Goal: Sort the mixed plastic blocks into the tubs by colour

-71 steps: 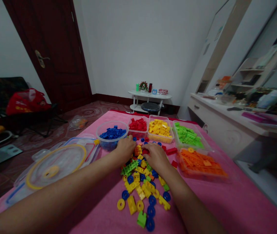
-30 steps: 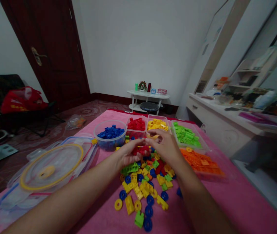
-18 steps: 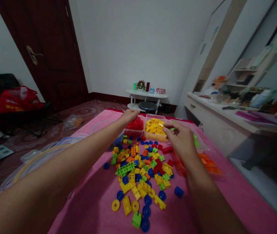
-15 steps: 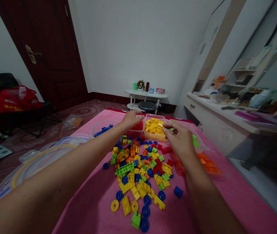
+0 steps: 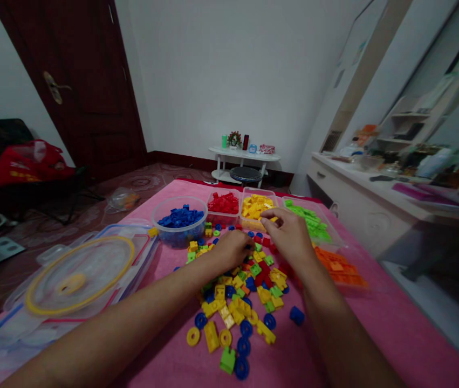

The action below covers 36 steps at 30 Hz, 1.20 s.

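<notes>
Hovering over loose bricks (image 5: 239, 311), our left hand (image 5: 235, 248) is sitting closer than our right hand (image 5: 294, 235), can't tell either grip tbh.

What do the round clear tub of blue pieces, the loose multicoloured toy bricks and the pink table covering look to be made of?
Round clear tub: probably smooth plastic; blue pieces show through it.
Loose multicoloured toy bricks: likely moulded plastic, slightly glossy, with studs and faint highlights.
Pink table covering: apparently matte fabric, without glare; weave too blurred to tell.
</notes>
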Each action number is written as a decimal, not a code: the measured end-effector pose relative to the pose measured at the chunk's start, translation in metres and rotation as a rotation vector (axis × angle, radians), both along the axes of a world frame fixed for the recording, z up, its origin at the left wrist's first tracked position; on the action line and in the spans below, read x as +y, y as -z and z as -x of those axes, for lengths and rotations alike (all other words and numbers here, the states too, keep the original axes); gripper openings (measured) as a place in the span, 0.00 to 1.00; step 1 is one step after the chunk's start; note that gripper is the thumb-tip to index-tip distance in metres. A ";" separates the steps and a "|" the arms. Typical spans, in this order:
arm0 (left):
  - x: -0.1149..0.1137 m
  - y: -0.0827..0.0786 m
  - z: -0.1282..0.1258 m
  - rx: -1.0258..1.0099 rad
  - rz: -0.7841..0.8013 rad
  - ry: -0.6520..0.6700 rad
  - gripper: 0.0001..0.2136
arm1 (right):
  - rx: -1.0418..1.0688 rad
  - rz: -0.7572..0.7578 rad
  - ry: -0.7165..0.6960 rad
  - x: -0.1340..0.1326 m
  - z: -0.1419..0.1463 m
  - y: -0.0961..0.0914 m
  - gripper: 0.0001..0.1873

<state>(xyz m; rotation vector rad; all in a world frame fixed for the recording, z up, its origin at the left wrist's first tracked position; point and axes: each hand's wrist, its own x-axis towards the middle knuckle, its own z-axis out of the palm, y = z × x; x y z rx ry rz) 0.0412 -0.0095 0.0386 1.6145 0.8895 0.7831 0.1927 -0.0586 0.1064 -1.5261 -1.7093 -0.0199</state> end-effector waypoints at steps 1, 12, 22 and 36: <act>0.000 -0.002 0.003 0.102 -0.144 0.030 0.06 | -0.010 0.028 -0.018 0.000 0.003 0.001 0.10; -0.003 -0.048 0.076 0.272 -0.407 -0.027 0.11 | 0.053 0.795 -0.849 -0.043 0.078 0.012 0.20; -0.033 -0.058 0.106 -0.217 0.387 -0.108 0.10 | 0.214 0.897 -0.579 -0.019 0.061 0.034 0.15; -0.078 -0.016 0.141 1.055 -0.520 -0.243 0.12 | -0.178 0.544 -0.380 -0.011 0.043 0.026 0.12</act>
